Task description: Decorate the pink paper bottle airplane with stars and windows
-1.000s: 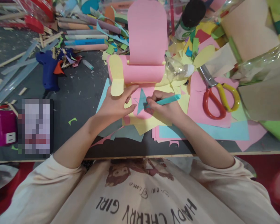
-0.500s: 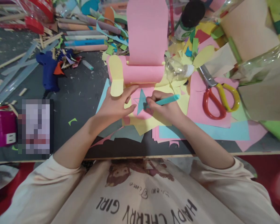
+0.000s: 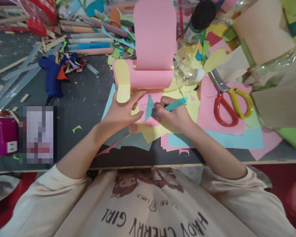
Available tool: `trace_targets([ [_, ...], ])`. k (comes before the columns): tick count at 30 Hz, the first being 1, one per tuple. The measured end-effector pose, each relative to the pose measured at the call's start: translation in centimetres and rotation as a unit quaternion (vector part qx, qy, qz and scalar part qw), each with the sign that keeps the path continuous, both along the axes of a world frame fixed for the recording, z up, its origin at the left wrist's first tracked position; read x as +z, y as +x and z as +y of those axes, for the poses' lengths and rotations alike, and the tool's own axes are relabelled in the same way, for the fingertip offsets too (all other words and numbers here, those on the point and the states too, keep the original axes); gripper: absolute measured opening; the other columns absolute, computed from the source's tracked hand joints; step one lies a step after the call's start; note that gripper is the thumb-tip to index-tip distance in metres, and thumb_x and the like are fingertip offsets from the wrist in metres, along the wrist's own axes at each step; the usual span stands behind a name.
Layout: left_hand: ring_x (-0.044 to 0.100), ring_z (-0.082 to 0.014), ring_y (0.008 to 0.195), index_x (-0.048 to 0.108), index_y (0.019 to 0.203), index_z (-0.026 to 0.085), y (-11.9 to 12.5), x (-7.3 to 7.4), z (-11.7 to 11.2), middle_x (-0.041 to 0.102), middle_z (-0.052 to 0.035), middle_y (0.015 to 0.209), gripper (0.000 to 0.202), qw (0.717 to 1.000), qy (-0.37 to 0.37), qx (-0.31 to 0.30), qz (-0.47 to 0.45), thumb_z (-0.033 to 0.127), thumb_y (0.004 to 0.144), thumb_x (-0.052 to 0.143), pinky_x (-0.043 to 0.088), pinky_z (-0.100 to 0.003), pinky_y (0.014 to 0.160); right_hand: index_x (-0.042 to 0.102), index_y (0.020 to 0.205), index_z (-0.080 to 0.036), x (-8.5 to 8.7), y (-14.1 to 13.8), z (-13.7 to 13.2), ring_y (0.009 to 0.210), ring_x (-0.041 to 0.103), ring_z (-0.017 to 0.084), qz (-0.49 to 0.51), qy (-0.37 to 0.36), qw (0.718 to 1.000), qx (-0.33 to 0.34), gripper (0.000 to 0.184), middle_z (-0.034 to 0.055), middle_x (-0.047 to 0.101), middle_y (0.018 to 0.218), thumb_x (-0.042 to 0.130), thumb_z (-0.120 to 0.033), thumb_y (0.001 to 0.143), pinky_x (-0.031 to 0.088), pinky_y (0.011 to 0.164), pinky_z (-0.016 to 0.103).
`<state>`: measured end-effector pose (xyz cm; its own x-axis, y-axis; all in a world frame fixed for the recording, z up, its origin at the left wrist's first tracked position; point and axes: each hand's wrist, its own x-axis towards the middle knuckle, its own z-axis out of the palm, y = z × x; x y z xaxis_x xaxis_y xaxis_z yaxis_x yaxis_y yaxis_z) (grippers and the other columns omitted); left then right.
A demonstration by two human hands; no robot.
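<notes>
My right hand [image 3: 171, 113] grips a teal marker [image 3: 177, 104], its tip down at the pink paper [image 3: 153, 122]. On that paper is a drawn star [image 3: 149, 108], partly filled in with teal; its left point is only outlined. My left hand [image 3: 124, 110] lies on the paper's left side, fingers spread and thumb apart, holding nothing. Just beyond the hands is a pink paper roll [image 3: 148, 78] with an upright pink flap [image 3: 156, 36]. A yellow paper strip [image 3: 123, 79] is attached at the roll's left end and reaches down over my left hand.
Orange-and-yellow-handled scissors [image 3: 228, 98] lie open at the right. On the left are a blue glue gun [image 3: 50, 75], a phone-like blurred item [image 3: 39, 135] and a magenta box [image 3: 3, 136]. Markers [image 3: 91, 45], a dark-capped bottle [image 3: 199, 21] and paper scraps fill the back.
The marker's rear end has shifted slightly left and tilts a little differently in my right hand. My left hand stays in place.
</notes>
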<state>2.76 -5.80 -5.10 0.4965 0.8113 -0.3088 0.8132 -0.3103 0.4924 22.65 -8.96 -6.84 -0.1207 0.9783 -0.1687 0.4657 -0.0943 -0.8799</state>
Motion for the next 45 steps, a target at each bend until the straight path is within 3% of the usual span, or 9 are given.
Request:
trace_targets([
  [12, 0.058, -0.0159, 0.078, 0.044, 0.152, 0.029, -0.1, -0.2, 0.0, 0.061, -0.0005, 0.098, 0.06, 1.0, -0.004, 0.008, -0.009, 0.036, 0.093, 0.054, 0.049, -0.033, 0.094, 0.032, 0.059, -0.024, -0.3, 0.1, -0.1, 0.053, 0.037, 0.009, 0.04, 0.017, 0.999, -0.012, 0.033, -0.0062, 0.042, 0.053, 0.053, -0.021, 0.084, 0.031, 0.053, 0.026],
  [21, 0.064, -0.0204, 0.098, 0.051, 0.148, 0.027, -0.6, 0.1, 0.2, 0.068, -0.0032, 0.106, 0.054, 0.998, -0.03, -0.007, -0.054, 0.037, 0.094, 0.051, 0.046, -0.039, 0.104, 0.037, 0.052, -0.024, 0.1, 0.9, 0.4, 0.053, 0.053, 0.012, 0.14, -0.065, 0.988, 0.012, 0.033, -0.004, 0.051, 0.05, 0.061, -0.023, 0.074, 0.039, 0.052, 0.026],
  [24, 0.065, -0.0198, 0.101, 0.069, 0.123, 0.024, -2.8, 1.2, 1.6, 0.073, -0.0036, 0.111, 0.039, 0.99, -0.079, -0.048, -0.102, 0.039, 0.093, 0.05, 0.046, -0.038, 0.103, 0.044, 0.055, -0.024, 0.2, 1.7, 0.9, 0.056, 0.06, 0.013, 0.21, -0.069, 0.975, -0.005, 0.032, 0.0008, 0.065, 0.059, 0.066, -0.031, 0.077, 0.042, 0.051, 0.026],
  [27, 0.067, -0.0188, 0.089, 0.073, 0.083, 0.023, -5.8, 2.6, 3.2, 0.076, 0.0, 0.09, 0.03, 0.969, -0.186, -0.131, -0.097, 0.045, 0.088, 0.052, 0.05, -0.035, 0.094, 0.052, 0.062, -0.023, 0.1, 2.2, 1.2, 0.044, 0.047, 0.008, 0.245, -0.051, 0.968, -0.031, 0.029, -0.0003, 0.069, 0.063, 0.072, -0.036, 0.079, 0.033, 0.043, 0.024],
  [28, 0.066, -0.0183, 0.085, 0.071, 0.079, 0.023, -6.7, 3.1, 3.6, 0.075, 0.0, 0.086, 0.029, 0.969, -0.199, -0.105, -0.102, 0.045, 0.087, 0.054, 0.051, -0.034, 0.088, 0.055, 0.063, -0.023, 0.1, 2.3, 1.3, 0.042, 0.043, 0.007, 0.253, -0.043, 0.966, -0.033, 0.028, -0.0019, 0.067, 0.06, 0.074, -0.037, 0.078, 0.031, 0.042, 0.023],
  [31, 0.065, -0.0175, 0.087, 0.067, 0.089, 0.022, -8.1, 3.5, 4.2, 0.073, -0.0014, 0.096, 0.023, 0.98, 0.025, 0.159, -0.118, 0.037, 0.091, 0.05, 0.053, -0.036, 0.087, 0.059, 0.064, -0.023, 0.2, 2.4, 1.3, 0.041, 0.036, 0.006, 0.267, -0.02, 0.962, -0.041, 0.031, -0.0058, 0.056, 0.052, 0.083, -0.042, 0.072, 0.028, 0.04, 0.023],
  [33, 0.065, -0.0197, 0.099, 0.067, 0.106, 0.021, -8.2, 3.2, 4.3, 0.069, -0.0035, 0.117, 0.025, 0.957, 0.16, 0.235, -0.056, 0.031, 0.094, 0.048, 0.052, -0.039, 0.093, 0.061, 0.065, -0.024, 0.2, 2.5, 1.3, 0.042, 0.036, 0.006, 0.276, -0.014, 0.959, -0.055, 0.036, -0.0064, 0.053, 0.052, 0.086, -0.05, 0.068, 0.028, 0.04, 0.024],
  [38, 0.058, -0.0246, 0.13, 0.065, 0.123, 0.024, -7.3, 1.7, 4.5, 0.065, -0.0031, 0.136, 0.035, 0.965, 0.176, 0.191, 0.037, 0.022, 0.096, 0.043, 0.048, -0.042, 0.109, 0.067, 0.075, -0.026, 0.1, 2.7, 1.4, 0.043, 0.043, 0.01, 0.307, -0.048, 0.948, -0.068, 0.044, -0.0052, 0.053, 0.052, 0.08, -0.066, 0.065, 0.035, 0.042, 0.027],
  [45, 0.06, -0.0302, 0.127, 0.064, 0.125, 0.027, -6.8, 1.0, 4.4, 0.064, -0.0082, 0.13, 0.033, 0.962, 0.178, 0.189, 0.081, 0.026, 0.095, 0.051, 0.053, -0.045, 0.102, 0.071, 0.081, -0.026, 0.0, 2.8, 1.6, 0.048, 0.055, 0.017, 0.333, -0.074, 0.938, -0.062, 0.037, -0.0042, 0.05, 0.049, 0.062, -0.063, 0.077, 0.054, 0.061, 0.039],
])
